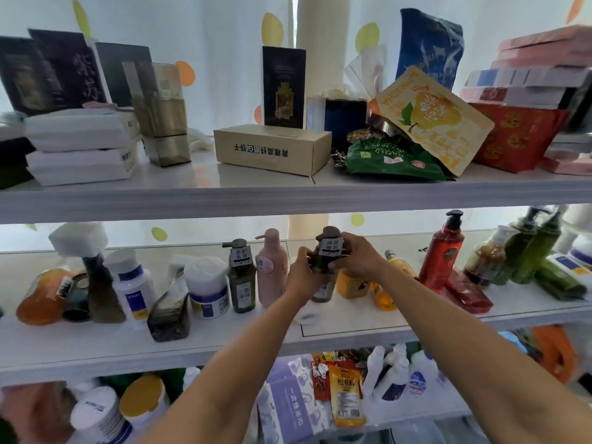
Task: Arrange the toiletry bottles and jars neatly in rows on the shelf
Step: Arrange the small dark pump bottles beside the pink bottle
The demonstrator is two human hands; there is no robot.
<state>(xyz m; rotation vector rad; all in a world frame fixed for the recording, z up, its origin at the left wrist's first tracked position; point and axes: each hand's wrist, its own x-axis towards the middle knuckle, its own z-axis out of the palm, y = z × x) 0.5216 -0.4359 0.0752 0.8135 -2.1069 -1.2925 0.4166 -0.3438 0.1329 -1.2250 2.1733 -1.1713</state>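
On the middle shelf (224, 344) a dark olive pump bottle (327, 251) with a white neck tag stands upright, held by both hands. My left hand (302, 277) grips its lower left side, my right hand (357, 256) wraps its upper right side. To its left stand a pink pump bottle (272, 270) and a matching olive pump bottle (242, 280), side by side. A white jar (208, 286) and a white bottle with a blue band (133, 283) stand further left. Behind my right hand sits a yellow jar (350, 285), partly hidden.
A red pump bottle (443, 251) stands at right, with a red bottle (467, 293) lying beside it and green bottles (531, 251) further right. An orange bottle (41, 299) lies at far left. Boxes and snack bags fill the upper shelf (288, 190); packets and jars sit below.
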